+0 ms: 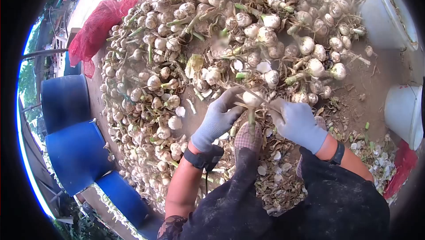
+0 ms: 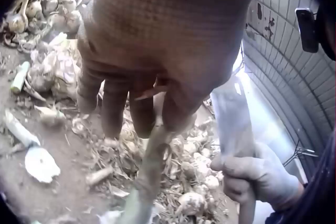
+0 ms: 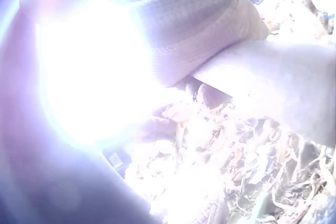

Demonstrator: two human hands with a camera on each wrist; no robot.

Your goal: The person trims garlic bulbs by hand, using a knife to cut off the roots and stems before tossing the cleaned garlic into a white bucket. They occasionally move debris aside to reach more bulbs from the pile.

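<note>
My left hand [image 1: 215, 119], in a pale knit glove, grips a white garlic bulb [image 1: 252, 99] whose green stem [image 1: 251, 121] points down toward my shoe. In the left wrist view the stem [image 2: 147, 174] hangs below the gloved fingers, which hide most of the bulb. My right hand [image 1: 299, 124], also gloved, holds a broad-bladed knife [image 2: 232, 116] by its handle. From the head the blade shows nearly edge-on, close beside the bulb. Strong glare whitens much of the right wrist view, where the glove [image 3: 197, 29] and wide blade [image 3: 278, 85] still show.
A large heap of garlic [image 1: 265, 34] with stems spreads ahead and left. Dry skins [image 1: 281, 187] litter the ground between my shoes. Blue barrels [image 1: 77, 153] and a red mesh sack [image 1: 99, 27] stand left; white tubs [image 1: 383, 21] stand right.
</note>
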